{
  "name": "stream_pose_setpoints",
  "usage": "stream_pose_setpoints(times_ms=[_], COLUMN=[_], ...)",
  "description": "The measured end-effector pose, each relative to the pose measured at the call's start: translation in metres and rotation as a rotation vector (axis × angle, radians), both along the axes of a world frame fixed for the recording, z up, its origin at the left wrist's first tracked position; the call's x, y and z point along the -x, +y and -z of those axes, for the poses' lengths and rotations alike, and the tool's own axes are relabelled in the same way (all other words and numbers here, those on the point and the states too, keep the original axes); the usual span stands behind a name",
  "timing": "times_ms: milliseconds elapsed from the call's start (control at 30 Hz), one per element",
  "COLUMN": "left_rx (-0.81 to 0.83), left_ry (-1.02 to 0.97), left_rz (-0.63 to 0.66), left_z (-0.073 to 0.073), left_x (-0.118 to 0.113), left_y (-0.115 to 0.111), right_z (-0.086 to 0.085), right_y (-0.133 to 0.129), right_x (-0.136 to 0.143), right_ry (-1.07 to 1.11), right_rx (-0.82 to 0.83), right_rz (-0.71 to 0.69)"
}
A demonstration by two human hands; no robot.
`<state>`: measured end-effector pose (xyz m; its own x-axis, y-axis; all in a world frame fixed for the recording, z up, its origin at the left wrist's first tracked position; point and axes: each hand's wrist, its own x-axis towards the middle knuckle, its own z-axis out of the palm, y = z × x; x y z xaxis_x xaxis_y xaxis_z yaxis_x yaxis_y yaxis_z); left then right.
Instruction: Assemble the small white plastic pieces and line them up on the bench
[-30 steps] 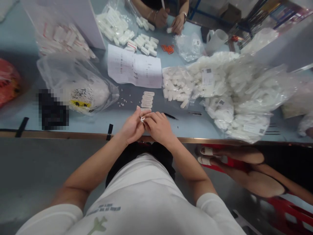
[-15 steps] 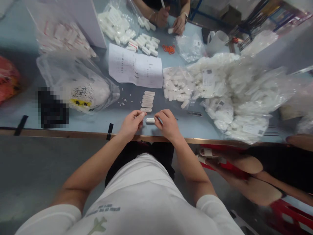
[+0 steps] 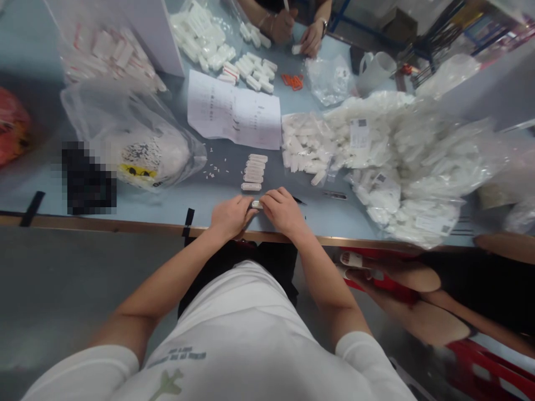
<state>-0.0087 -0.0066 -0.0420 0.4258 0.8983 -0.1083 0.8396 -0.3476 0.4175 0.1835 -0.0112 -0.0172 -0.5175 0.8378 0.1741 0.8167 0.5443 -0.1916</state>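
Between my two hands is a small, oblong white plastic piece (image 3: 256, 204), held low over the table's front edge. My left hand (image 3: 230, 216) grips its left end with thumb and fingers. At its right end my right hand (image 3: 283, 210) is closed on it, and the fingers cover much of the piece. Just beyond my hands, several similar white oblong pieces (image 3: 254, 171) lie in a column. Tiny white bits (image 3: 214, 171) are scattered to their left. A thin black pointed tool (image 3: 298, 200) shows partly beside my right hand.
A printed sheet (image 3: 234, 109) lies behind the column. Bags of white parts (image 3: 307, 146) crowd the right, near a small metal tool (image 3: 335, 195). On the left lies a clear bag (image 3: 167, 159). Across the table, another person's hands (image 3: 311, 40) work near orange pieces (image 3: 292, 82). Someone sits at right.
My hands have come closer together, and the left hand has closed onto the white piece. More of the piece is covered now. The view has shifted slightly.
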Motion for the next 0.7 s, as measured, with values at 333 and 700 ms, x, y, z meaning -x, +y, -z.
stream_pose_setpoints(times_ms=[333,700], left_rx=[0.006,0.0], left_ry=[-0.095,-0.077], left_rz=[-0.022,-0.009], left_z=[0.0,-0.001], left_x=[0.0,0.0], left_y=[-0.001,-0.001], right_z=[-0.009,-0.022], right_y=[-0.003,-0.005], right_x=[0.006,0.01], right_ry=[-0.132,-0.235], right_rx=[0.009,-0.016], right_rz=[-0.018,-0.022])
